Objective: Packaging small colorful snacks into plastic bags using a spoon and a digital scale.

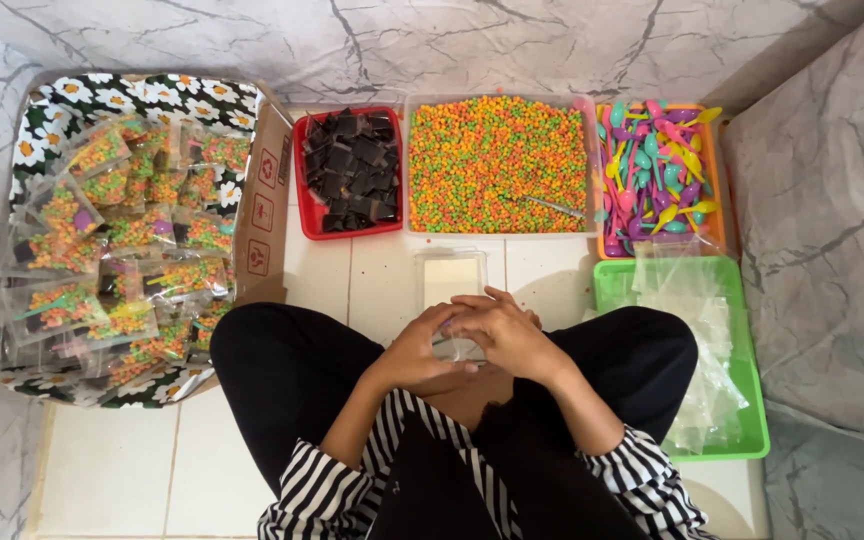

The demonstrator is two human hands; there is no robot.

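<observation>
My left hand (422, 345) and my right hand (502, 330) meet in front of my lap, fingers closed together around a small clear plastic bag (457, 348) that is mostly hidden between them. Just beyond the hands, a clear plastic lid or tray (450, 275) lies on the white tiled floor. Further out, a clear tub (498, 165) holds orange, green and yellow sweets with a metal spoon lying in it. A red tub of dark chocolate pieces (350, 172) stands to its left.
An orange tray of small coloured plastic spoons (657, 170) sits at the far right, with a green tray of empty clear bags (692, 340) below it. A cardboard box (117, 235) lined with flowered cloth holds several filled packets at left. Marble walls surround the spot.
</observation>
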